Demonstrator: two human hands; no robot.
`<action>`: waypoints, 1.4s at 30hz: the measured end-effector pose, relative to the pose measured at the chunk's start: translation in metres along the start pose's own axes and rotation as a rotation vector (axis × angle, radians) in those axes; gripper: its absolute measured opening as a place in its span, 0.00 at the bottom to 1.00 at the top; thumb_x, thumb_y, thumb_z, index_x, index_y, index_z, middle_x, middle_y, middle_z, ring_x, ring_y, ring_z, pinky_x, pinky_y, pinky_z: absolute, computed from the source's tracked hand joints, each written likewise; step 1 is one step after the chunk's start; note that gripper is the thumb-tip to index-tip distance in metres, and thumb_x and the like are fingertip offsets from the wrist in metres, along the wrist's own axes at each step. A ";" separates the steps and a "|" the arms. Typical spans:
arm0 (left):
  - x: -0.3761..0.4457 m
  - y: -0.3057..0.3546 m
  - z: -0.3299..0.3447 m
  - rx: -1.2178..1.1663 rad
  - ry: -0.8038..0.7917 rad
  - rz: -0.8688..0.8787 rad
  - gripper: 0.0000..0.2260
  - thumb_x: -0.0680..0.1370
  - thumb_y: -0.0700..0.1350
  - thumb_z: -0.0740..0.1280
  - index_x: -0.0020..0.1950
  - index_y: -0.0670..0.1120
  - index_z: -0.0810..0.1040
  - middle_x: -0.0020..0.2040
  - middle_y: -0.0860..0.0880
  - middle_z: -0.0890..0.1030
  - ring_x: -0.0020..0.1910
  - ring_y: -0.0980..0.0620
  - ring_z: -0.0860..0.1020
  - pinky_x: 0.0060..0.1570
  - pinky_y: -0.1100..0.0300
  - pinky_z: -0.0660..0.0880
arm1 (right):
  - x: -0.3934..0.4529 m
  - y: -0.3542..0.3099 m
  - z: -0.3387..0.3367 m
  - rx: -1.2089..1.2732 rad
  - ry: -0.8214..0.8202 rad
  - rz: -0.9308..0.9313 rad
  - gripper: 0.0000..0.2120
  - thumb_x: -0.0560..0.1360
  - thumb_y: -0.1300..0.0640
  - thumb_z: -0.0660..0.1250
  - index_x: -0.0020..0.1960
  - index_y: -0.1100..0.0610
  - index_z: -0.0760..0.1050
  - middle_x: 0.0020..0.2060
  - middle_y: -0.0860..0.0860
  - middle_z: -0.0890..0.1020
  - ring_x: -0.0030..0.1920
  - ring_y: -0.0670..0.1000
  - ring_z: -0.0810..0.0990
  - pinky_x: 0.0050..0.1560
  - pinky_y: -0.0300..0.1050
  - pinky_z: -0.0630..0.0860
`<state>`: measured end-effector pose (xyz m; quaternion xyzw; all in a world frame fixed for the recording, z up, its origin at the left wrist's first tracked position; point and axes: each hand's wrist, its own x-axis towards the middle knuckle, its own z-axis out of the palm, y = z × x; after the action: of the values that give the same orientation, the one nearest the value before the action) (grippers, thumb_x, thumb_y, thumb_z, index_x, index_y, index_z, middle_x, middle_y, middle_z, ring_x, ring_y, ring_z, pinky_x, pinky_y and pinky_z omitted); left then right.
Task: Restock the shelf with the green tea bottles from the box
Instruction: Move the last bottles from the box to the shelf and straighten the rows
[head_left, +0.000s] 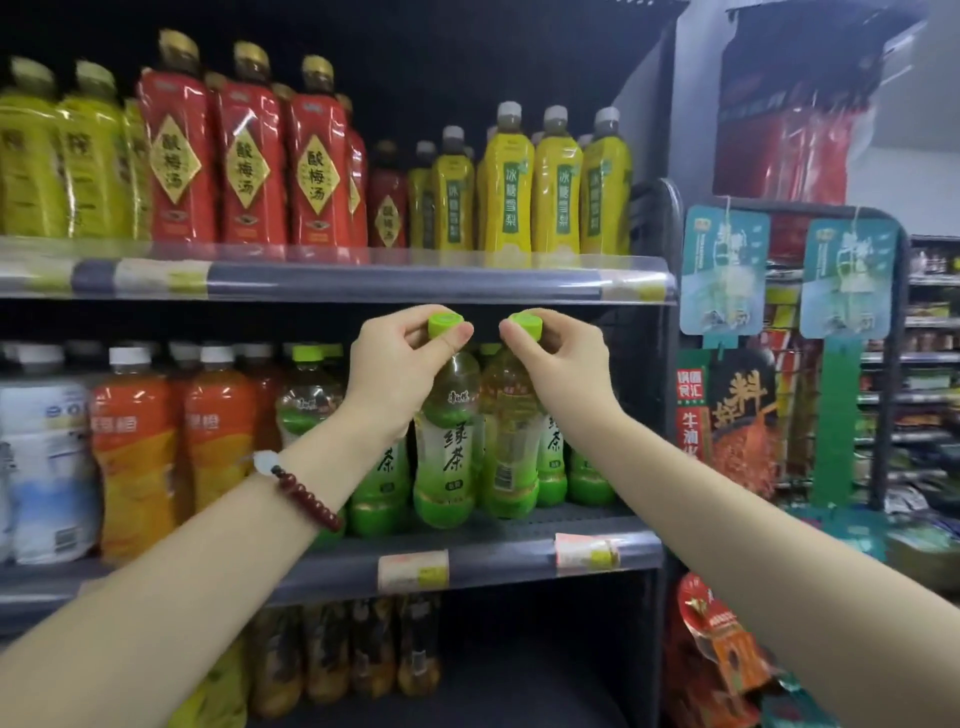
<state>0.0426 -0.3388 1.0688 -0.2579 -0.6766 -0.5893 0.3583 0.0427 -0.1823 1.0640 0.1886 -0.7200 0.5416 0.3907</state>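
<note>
1. Two green tea bottles stand side by side at the front of the middle shelf (493, 553), each held at its cap by one hand.
2. The left hand (395, 364) pinches the green cap of the left bottle (447, 447); its fingers (460, 338) close around the cap from the side and behind, with the thumb tip pressed on the cap's right edge.
3. The right hand (558, 358) grips the cap of the right bottle (506, 441) the same way, its fingers wrapped over the cap from the right and the thumb tip on the cap's left edge.
4. Both bottles are upright, long axis vertical, caps at the top just below the edge of the upper shelf (363, 280), bases on the middle shelf.
5. The left bottle shows its front label toward the camera; the right bottle shows its back label with small print.
6. The two bottles stand just beside each other, their bodies touching or nearly so.
7. More green tea bottles (587, 467) stand behind and to either side of them, and orange drink bottles (140, 441) stand further left.
8. A beaded bracelet (306, 493) sits on the left wrist.
</note>
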 end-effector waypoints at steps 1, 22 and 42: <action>-0.001 -0.002 0.001 0.020 0.003 0.011 0.06 0.72 0.45 0.72 0.40 0.57 0.81 0.41 0.55 0.85 0.46 0.56 0.83 0.55 0.55 0.78 | -0.001 0.003 0.002 0.005 0.016 -0.012 0.09 0.74 0.49 0.69 0.48 0.54 0.82 0.40 0.47 0.85 0.44 0.46 0.83 0.52 0.51 0.81; 0.032 -0.078 0.015 0.022 -0.008 -0.258 0.07 0.74 0.46 0.71 0.51 0.52 0.81 0.50 0.53 0.83 0.56 0.54 0.78 0.58 0.59 0.73 | 0.043 0.062 0.033 0.045 -0.136 0.301 0.20 0.71 0.45 0.70 0.57 0.57 0.80 0.53 0.50 0.83 0.55 0.50 0.80 0.57 0.46 0.75; -0.013 -0.090 0.026 0.498 -0.099 -0.090 0.35 0.78 0.53 0.63 0.78 0.48 0.47 0.78 0.48 0.53 0.76 0.50 0.55 0.70 0.59 0.56 | -0.007 0.082 0.037 -0.079 -0.042 0.184 0.33 0.73 0.44 0.69 0.74 0.52 0.62 0.71 0.50 0.69 0.71 0.50 0.67 0.66 0.43 0.63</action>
<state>-0.0233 -0.3276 1.0019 -0.1599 -0.8283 -0.4066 0.3506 -0.0234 -0.1897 1.0032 0.1175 -0.7632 0.5423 0.3312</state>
